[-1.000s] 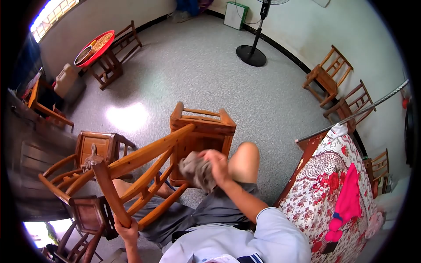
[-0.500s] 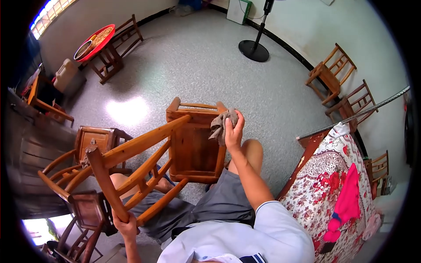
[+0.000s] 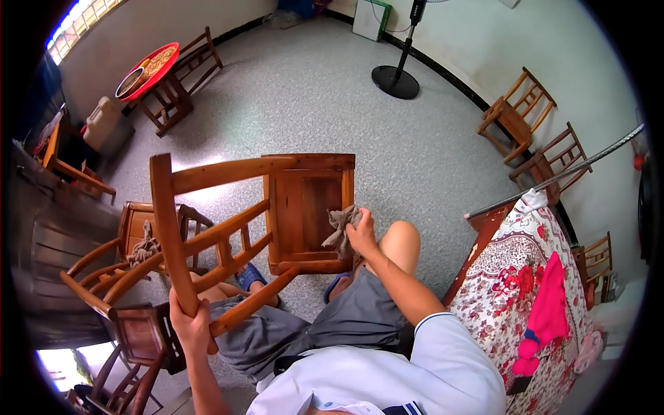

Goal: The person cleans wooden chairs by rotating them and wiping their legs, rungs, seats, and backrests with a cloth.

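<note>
A brown wooden chair [image 3: 308, 200] is tipped in front of me, its seat turned up toward my view and its slatted back reaching left. My left hand [image 3: 191, 324] is wrapped round the lower end of the top bar of the backrest. In my right hand [image 3: 361, 234] a crumpled grey-brown rag [image 3: 340, 229] is bunched, right at the right edge of the seat. Another greyish rag [image 3: 144, 247] hangs on a second wooden chair [image 3: 135, 225] at the left, partly behind the held chair's back.
A bed or table with a floral cloth [image 3: 484, 304] and pink garment [image 3: 548, 304] stands at right. Chairs [image 3: 515, 117] line the right wall. A fan base [image 3: 395, 81] stands at the back. A red tray [image 3: 162, 69] rests on a stool at far left. More chairs crowd lower left.
The held chair has been turned, its top bar swinging upward and the seat facing me more squarely. My right hand with the rag has moved down along the seat's right side.
</note>
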Available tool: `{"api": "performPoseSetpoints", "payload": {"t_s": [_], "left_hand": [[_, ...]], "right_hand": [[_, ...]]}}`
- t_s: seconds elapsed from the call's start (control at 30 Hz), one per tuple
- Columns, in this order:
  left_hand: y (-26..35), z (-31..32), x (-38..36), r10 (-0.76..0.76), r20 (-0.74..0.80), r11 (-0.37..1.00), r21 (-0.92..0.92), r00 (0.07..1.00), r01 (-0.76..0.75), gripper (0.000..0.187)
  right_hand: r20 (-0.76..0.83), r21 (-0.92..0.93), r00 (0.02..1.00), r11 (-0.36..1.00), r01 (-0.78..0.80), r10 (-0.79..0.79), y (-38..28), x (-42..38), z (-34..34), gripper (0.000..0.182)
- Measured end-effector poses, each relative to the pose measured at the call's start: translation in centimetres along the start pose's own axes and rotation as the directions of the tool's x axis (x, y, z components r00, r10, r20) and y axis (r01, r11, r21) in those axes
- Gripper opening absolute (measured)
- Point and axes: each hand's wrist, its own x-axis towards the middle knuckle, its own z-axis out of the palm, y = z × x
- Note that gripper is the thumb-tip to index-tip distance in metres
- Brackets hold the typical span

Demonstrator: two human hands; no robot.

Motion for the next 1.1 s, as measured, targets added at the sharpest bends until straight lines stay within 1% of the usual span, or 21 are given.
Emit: {"api": "performPoseSetpoints", "payload": {"t_s": [0.03, 0.1, 0.13, 0.17, 0.2, 0.23, 0.3, 0.37, 0.4, 0.43, 0.5, 0.57, 0.63, 0.67, 0.77, 0.83, 0.87, 0.93, 0.97, 1.03, 1.1], "left_hand": [[0.6, 0.2, 0.7, -0.058, 0.047, 0.997, -0.044, 0.997, 0.060, 0.052], [1.4, 0.3, 2.1, -0.049, 0.055, 0.998, -0.040, 0.997, 0.051, 0.056], [2.0, 0.1, 2.7, -0.002, 0.166, 0.990, -0.139, 0.986, 0.026, 0.057], [2.5, 0.0, 3.4, 0.053, 0.269, 0.971, -0.238, 0.962, 0.013, 0.058], [1.9, 0.2, 4.6, 0.093, 0.285, 0.971, -0.240, 0.954, -0.023, 0.060], [2.2, 0.4, 5.3, 0.088, 0.279, 0.971, -0.237, 0.956, -0.020, 0.060], [3.0, 0.9, 7.0, 0.111, 0.313, 0.961, -0.276, 0.943, -0.022, 0.054], [4.6, 1.4, 8.4, 0.072, 0.300, 0.966, -0.260, 0.951, 0.009, 0.047], [5.2, 1.8, 9.1, 0.098, 0.267, 0.970, -0.242, 0.959, -0.032, 0.041], [5.4, 2.0, 9.9, 0.107, 0.276, 0.974, -0.221, 0.955, -0.045, 0.042], [5.9, 2.6, 11.5, 0.115, 0.287, 0.978, -0.200, 0.951, -0.058, 0.042], [5.5, 2.9, 13.6, 0.166, 0.341, 0.970, -0.223, 0.925, -0.091, 0.042], [5.4, 3.0, 14.7, 0.188, 0.367, 0.963, -0.250, 0.911, -0.097, 0.041], [5.6, 3.1, 14.9, 0.185, 0.369, 0.963, -0.253, 0.911, -0.093, 0.040], [5.7, 3.4, 15.1, 0.178, 0.392, 0.963, -0.258, 0.903, -0.077, 0.040], [6.0, 3.5, 14.3, 0.145, 0.346, 0.965, -0.258, 0.927, -0.054, 0.039], [6.1, 3.6, 13.8, 0.138, 0.350, 0.967, -0.251, 0.926, -0.049, 0.039], [6.6, 3.8, 12.8, 0.095, 0.278, 0.972, -0.235, 0.956, -0.028, 0.039], [7.1, 4.0, 12.3, 0.093, 0.279, 0.973, -0.231, 0.956, -0.027, 0.039], [7.9, 4.3, 11.1, 0.054, 0.227, 0.971, -0.237, 0.972, 0.001, 0.034], [7.6, 4.1, 10.7, 0.041, 0.214, 0.972, -0.236, 0.976, 0.011, 0.032]], "right_hand": [[-0.001, -0.001, 1.000, 1.000, 0.003, -0.003, 0.3, -0.2, 0.1, 0.057], [0.040, -0.077, 0.998, 0.996, -0.052, 0.055, 0.1, -0.4, 0.2, 0.058], [0.045, -0.078, 0.998, 0.996, -0.049, 0.053, -0.2, -0.5, 0.3, 0.058], [0.053, -0.095, 0.995, 0.992, -0.083, 0.088, -0.4, -0.5, 0.3, 0.058], [0.063, -0.112, 0.990, 0.987, -0.116, 0.124, -0.6, -0.5, 0.4, 0.059], [0.071, -0.111, 0.990, 0.987, -0.113, 0.121, -0.7, -0.4, 0.6, 0.059], [0.054, -0.095, 0.991, 0.988, -0.121, 0.126, -0.5, -0.4, 0.8, 0.059], [0.057, -0.100, 0.991, 0.988, -0.116, 0.122, -0.4, -0.6, 0.9, 0.059], [0.081, -0.124, 0.986, 0.983, -0.135, 0.146, -0.4, -0.7, 0.9, 0.059], [0.104, -0.148, 0.980, 0.977, -0.154, 0.171, -0.5, -0.9, 0.9, 0.059], [0.138, -0.166, 0.976, 0.976, -0.143, 0.167, -1.2, -1.0, 0.4, 0.059], [0.169, -0.179, 0.972, 0.975, -0.134, 0.165, -1.7, -1.1, 0.0, 0.059], [0.176, -0.188, 0.979, 0.979, -0.072, 0.106, -2.0, -1.1, -0.1, 0.057], [0.174, -0.185, 0.979, 0.980, -0.074, 0.107, -1.7, -1.0, 0.1, 0.057], [0.121, -0.190, 0.986, 0.978, -0.088, 0.113, -0.8, -0.9, 0.9, 0.054], [0.013, -0.084, 0.979, 0.975, -0.204, 0.206, -0.8, -1.2, 1.6, 0.051], [0.016, -0.083, 0.977, 0.974, -0.211, 0.213, -0.8, -1.5, 2.1, 0.051], [-0.123, -0.076, 0.986, 0.989, -0.126, 0.116, -0.9, -1.7, 2.9, 0.047], [-0.121, -0.073, 0.985, 0.989, -0.129, 0.120, -0.9, -1.5, 3.0, 0.047], [-0.154, -0.087, 0.988, 0.995, -0.044, 0.030, -1.0, -1.1, 3.2, 0.047], [-0.142, -0.071, 0.989, 0.997, -0.043, 0.032, -1.4, -0.5, 3.1, 0.047]]}}
